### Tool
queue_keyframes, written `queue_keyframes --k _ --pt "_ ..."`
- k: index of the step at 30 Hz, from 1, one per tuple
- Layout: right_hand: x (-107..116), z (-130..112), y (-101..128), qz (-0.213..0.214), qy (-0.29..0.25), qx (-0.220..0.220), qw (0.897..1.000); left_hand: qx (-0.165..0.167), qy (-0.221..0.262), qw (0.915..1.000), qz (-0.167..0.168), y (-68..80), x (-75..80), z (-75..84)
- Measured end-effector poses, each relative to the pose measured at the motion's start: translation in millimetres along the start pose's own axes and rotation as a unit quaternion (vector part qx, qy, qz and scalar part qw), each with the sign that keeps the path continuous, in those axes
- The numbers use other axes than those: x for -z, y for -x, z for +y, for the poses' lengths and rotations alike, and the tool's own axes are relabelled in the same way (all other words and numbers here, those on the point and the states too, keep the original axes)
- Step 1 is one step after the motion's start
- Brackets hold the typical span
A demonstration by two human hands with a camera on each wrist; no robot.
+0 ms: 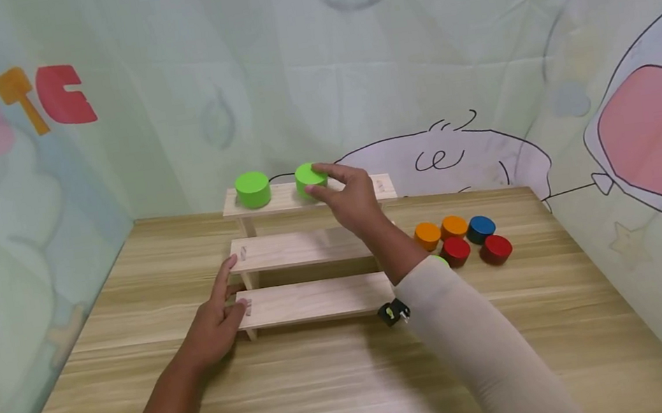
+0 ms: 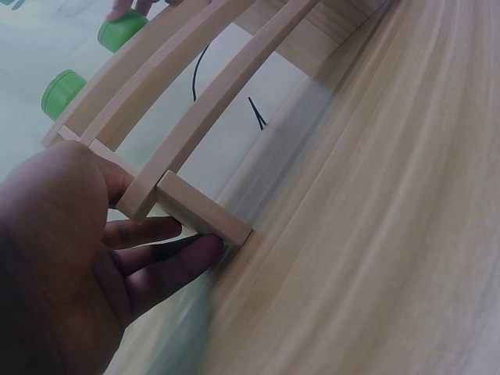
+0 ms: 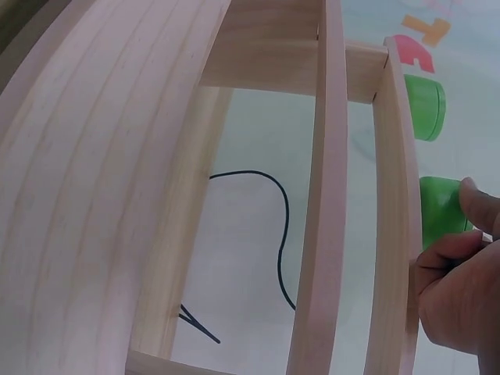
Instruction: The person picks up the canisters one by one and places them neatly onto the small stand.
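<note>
A three-step wooden shelf [image 1: 319,300] stands on the table. On its top step my right hand [image 1: 357,201] pinches a green round block [image 1: 305,180] between thumb and fingers, its base close to the board. Another green round block [image 1: 252,190] sits to the left on the same step. At the shelf's left end, my left hand [image 1: 211,329] holds the frame: the thumb lies on the bottom step, the index finger reaches the middle step. In the left wrist view the other fingers [image 2: 176,269] bend against the side support [image 2: 205,207].
Right of the shelf on the table [image 1: 344,388] are two orange blocks [image 1: 454,226], a blue block [image 1: 481,229] and two red blocks [image 1: 496,249]. A green block [image 1: 439,260] is mostly hidden by the right sleeve. A printed cloth [image 1: 176,101] hangs around the table.
</note>
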State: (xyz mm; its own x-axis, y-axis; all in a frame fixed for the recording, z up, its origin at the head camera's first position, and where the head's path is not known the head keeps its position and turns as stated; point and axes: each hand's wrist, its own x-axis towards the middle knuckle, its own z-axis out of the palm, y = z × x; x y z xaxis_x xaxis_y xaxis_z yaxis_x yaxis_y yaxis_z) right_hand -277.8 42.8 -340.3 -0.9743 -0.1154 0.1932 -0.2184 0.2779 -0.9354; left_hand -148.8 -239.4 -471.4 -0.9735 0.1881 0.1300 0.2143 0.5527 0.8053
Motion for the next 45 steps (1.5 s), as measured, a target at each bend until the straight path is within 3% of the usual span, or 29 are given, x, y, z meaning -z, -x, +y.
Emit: queue_keyframes --k 22,34,45 --pt "0 2 -2 -0.017 0.000 -0.006 1.000 -0.006 0.001 1.0000 0.001 -0.3 -0.3 -1.4" --pt "1 4 1 0.000 0.025 -0.014 1.000 0.001 0.013 0.9999 -0.003 0.2 -0.1 0.8" --pt "14 9 7 0.010 0.008 0.005 1.000 -0.003 0.012 0.9999 -0.004 -0.3 -0.9 -0.8"
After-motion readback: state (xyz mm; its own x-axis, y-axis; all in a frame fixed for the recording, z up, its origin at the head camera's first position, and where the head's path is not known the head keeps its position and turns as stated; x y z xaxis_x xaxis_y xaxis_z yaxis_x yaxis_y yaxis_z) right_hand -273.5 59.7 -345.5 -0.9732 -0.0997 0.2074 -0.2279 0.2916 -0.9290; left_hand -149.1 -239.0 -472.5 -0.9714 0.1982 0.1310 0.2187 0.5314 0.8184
